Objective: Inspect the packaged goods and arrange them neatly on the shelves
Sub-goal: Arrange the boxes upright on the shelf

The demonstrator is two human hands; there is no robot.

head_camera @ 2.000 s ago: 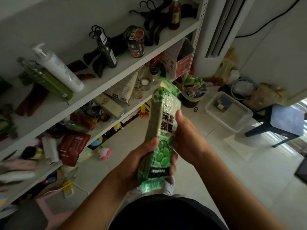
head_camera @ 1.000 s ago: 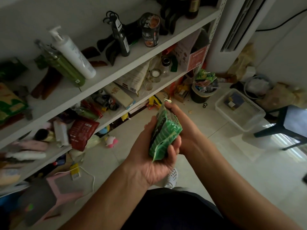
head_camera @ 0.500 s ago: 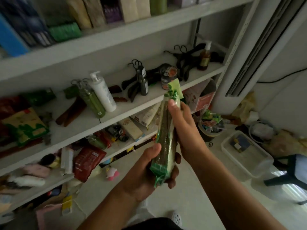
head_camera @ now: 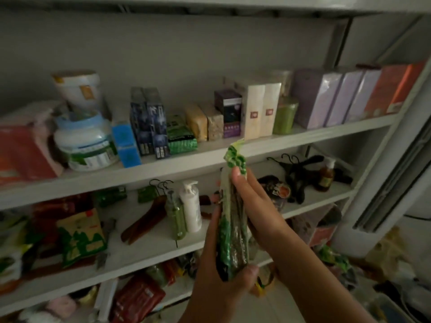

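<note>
I hold a long green packet of biscuits (head_camera: pixel 233 229) upright and edge-on in front of the white shelves (head_camera: pixel 210 155). My left hand (head_camera: pixel 217 276) grips its lower end, thumb across the bottom. My right hand (head_camera: pixel 256 206) holds its right side, with fingertips near the crimped top. The packet's top reaches the front lip of the upper shelf. On that shelf stand boxes in a row: dark blue boxes (head_camera: pixel 149 122), a green packet (head_camera: pixel 180 134), tan blocks (head_camera: pixel 205 122), cream boxes (head_camera: pixel 261 110) and lilac boxes (head_camera: pixel 331 96).
The middle shelf holds a white pump bottle (head_camera: pixel 191 206), a green bottle (head_camera: pixel 176 217), wooden hangers (head_camera: pixel 144 220), black hangers (head_camera: pixel 296 176) and a yellow-green bag (head_camera: pixel 79 236). A red pouch (head_camera: pixel 137 299) lies on the lower shelf. A white air-conditioner column (head_camera: pixel 384 183) stands at right.
My view has tilted up from the floor and lower shelves to the upper shelf. Both hands have raised the packet and turned it from face-on to edge-on.
</note>
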